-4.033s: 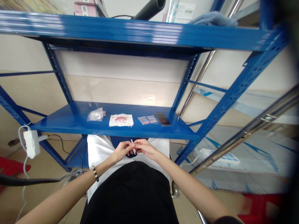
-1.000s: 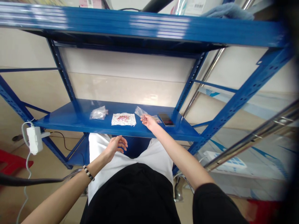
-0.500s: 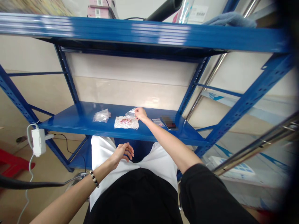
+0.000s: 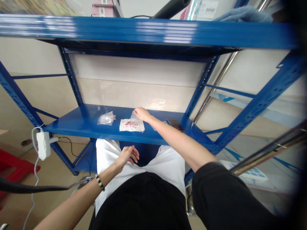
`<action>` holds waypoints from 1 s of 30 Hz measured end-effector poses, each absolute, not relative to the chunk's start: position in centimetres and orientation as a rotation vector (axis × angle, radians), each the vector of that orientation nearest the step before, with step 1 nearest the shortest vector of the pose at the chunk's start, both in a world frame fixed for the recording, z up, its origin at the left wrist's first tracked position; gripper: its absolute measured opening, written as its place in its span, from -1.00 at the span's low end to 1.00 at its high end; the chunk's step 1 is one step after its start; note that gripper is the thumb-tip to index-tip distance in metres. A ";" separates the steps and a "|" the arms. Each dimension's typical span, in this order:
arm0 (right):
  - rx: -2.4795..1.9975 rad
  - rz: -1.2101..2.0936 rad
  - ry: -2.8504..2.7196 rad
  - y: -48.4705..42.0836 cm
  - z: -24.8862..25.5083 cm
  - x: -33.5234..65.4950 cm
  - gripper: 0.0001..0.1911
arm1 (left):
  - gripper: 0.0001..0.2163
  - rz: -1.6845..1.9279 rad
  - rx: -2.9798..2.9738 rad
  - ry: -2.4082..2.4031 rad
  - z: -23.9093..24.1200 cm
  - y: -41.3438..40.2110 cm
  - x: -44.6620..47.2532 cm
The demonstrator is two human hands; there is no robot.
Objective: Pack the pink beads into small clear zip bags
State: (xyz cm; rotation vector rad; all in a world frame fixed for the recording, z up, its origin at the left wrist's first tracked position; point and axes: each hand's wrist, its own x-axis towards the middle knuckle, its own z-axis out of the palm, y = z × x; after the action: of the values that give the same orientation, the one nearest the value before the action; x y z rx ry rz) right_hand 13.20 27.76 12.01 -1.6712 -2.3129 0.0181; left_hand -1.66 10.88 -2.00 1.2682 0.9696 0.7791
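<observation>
My right hand (image 4: 142,114) is closed in a pinch over the blue shelf, its fingers on a small clear plastic bag (image 4: 133,115) that stands tilted and is partly hidden by the hand. Just in front of it lies a crumpled white paper (image 4: 124,128) with a heap of small pink and multicoloured beads (image 4: 130,123) on it. Farther left on the shelf rests a stack of clear plastic bags (image 4: 106,118). My left hand (image 4: 129,155) hovers above my lap with fingers loosely apart, holding nothing.
A dark phone-like object (image 4: 177,124), partly blurred out, lies at the shelf's right. Above hangs the upper shelf beam (image 4: 144,30), holding pink boxes (image 4: 103,11) and a blue cloth (image 4: 246,14). A white power strip (image 4: 43,145) hangs at the left post.
My right hand has shifted slightly left and back with the small bag, covering more of it. My left hand keeps its pose. The camera view has moved a little.
</observation>
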 end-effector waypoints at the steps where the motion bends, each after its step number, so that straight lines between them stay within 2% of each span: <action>1: -1.672 0.009 -2.321 27.8 11.9 13.2 -0.76 | -0.51 0.837 1.375 1.005 -1.6 10.8 -1.8; 5: -1.672 -0.012 -2.335 28.2 12.2 13.2 -0.80 | -0.63 1.148 2.070 1.153 0.5 11.2 -2.7; 9: -1.681 -0.009 -2.320 28.7 12.7 13.4 -0.88 | -0.73 1.199 2.487 1.276 1.2 12.3 -3.3; 16: -1.707 0.018 -2.282 29.3 13.4 13.8 -0.84 | -0.76 1.180 2.633 1.427 0.2 13.3 -3.7; 22: -1.697 0.023 -2.305 30.0 14.2 13.5 -0.90 | -0.76 1.261 2.607 1.526 0.1 14.4 -4.0; 30: -1.682 -0.003 -2.296 29.5 13.8 13.3 -0.93 | -0.61 1.176 2.634 1.478 -1.0 15.5 -4.6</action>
State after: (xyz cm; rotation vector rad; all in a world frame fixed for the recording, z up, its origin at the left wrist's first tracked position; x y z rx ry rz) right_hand 13.33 29.53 13.84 -1.6816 -2.2960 -0.0025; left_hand -4.56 15.46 -0.96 2.6336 1.4781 1.1755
